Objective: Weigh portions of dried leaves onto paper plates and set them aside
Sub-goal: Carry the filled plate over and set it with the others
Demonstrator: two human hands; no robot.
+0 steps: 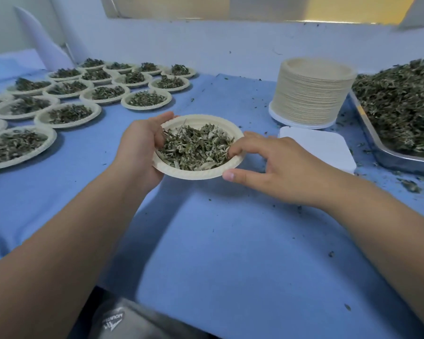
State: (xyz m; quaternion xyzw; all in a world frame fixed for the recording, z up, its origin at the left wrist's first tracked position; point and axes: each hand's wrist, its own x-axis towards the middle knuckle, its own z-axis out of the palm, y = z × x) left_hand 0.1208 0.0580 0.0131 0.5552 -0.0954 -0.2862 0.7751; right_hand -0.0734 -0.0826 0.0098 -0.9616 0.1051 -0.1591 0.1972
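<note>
Open blue cloth covers the table (218, 241) between the person and the work. Filled plates (66, 113) crowd the left. A metal tray (402, 162) of loose leaves sits at the right edge, near a stack of plates (309, 99) and a white scale (321, 148). Just left of the scale, one plate of leaves (196, 173) is held. The left hand (137, 148) cups its left rim, thumb over the edge. The right hand (279, 165) pinches the right rim, forefinger curled into the leaves.
</note>
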